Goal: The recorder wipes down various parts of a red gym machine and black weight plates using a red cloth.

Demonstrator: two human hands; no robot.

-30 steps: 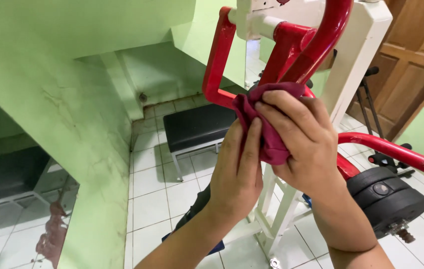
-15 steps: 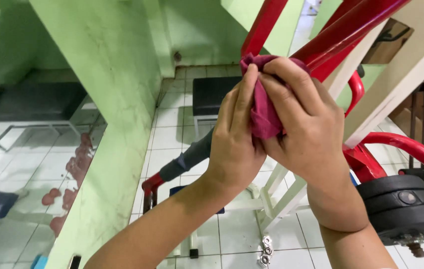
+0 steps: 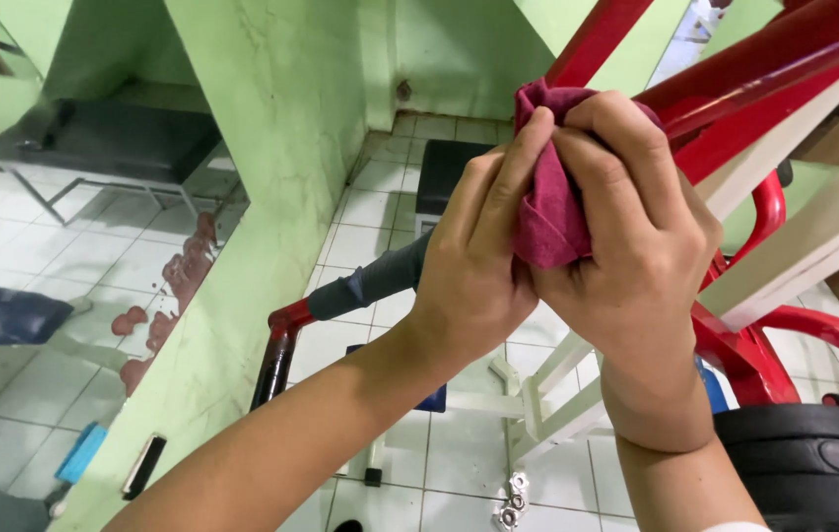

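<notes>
Both hands are wrapped around a dark red cloth (image 3: 547,212) pressed onto a red metal bar (image 3: 754,64) of a gym machine. My left hand (image 3: 473,266) clasps the cloth from the left, fingers up along its side. From the right, my right hand (image 3: 631,232) curls over the cloth's top and front. The cloth hides the stretch of bar under it. The bar rises to the upper right, next to a white frame beam (image 3: 804,236).
A black weight plate (image 3: 813,468) sits at the lower right. Below the hands, a red handle with a grey grip (image 3: 365,286) sticks out. A black padded bench (image 3: 449,172) stands on the white tiled floor. A green pillar (image 3: 262,148) and a wall mirror (image 3: 55,286) are at the left.
The view has swung down and to the left. Both hands, still on the cloth, have slid a little further up the red bar.
</notes>
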